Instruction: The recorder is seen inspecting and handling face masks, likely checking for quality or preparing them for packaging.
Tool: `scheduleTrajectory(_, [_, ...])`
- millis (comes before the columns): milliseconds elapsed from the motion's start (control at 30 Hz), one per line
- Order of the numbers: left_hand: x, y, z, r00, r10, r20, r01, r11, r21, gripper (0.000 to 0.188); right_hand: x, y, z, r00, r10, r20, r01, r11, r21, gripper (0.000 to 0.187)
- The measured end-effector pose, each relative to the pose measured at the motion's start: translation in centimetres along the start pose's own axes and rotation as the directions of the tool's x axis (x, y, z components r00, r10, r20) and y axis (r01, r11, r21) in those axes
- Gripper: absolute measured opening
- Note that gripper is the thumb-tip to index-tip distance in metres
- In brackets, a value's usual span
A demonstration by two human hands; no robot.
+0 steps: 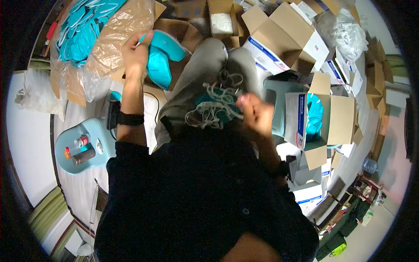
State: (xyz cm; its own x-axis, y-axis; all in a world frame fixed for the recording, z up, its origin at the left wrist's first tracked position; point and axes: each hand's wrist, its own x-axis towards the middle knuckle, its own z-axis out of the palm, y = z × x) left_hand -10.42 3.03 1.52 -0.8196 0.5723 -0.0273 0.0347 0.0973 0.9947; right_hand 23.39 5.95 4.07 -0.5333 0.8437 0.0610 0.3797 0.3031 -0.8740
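Note:
My left hand (136, 51) is raised and closed on the edge of a teal face mask (159, 65), which hangs opened into two lobes beside my left knee. On my lap lies a loose tangle of white elastic straps (217, 101), with teal mask fabric (205, 103) showing under it. Just right of the straps is my right hand (255, 109), its fingers curled in and blurred; I cannot make out what is between them. A carton (296, 118) with open flaps stands to the right, holding teal masks (314, 114).
At upper left, a plastic-lined box (115, 37) overflows with teal masks (83, 32). A pale blue stool (65, 144) at left carries bottles. Open cartons (279, 35) crowd the upper right, beside a clear plastic bag (349, 32). A dark cable (156, 102) runs near my left forearm.

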Motion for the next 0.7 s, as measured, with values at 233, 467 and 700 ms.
scheduleTrajectory(233, [-3.2, 0.1, 0.4, 0.981, -0.185, 0.063, 0.183, 0.983, 0.033, 0.027, 3.9, 1.7, 0.6, 0.977, -0.212, -0.015, 0.205, 0.960, -0.189, 0.027])
scheduleTrajectory(467, [-4.7, -1.3, -1.7, 0.948, -0.169, 0.270, 0.154, 0.985, 0.075, 0.021, 0.2, 5.1, -0.3, 0.905, -0.279, 0.321, 0.366, 0.895, -0.253, 0.036])
scheduleTrajectory(700, [-5.9, -1.0, 0.5, 0.837, -0.029, 0.547, 0.033, 0.999, 0.003, 0.009, 1.2, 3.0, -0.7, 0.875, -0.459, 0.154, 0.484, 0.844, -0.233, 0.018])
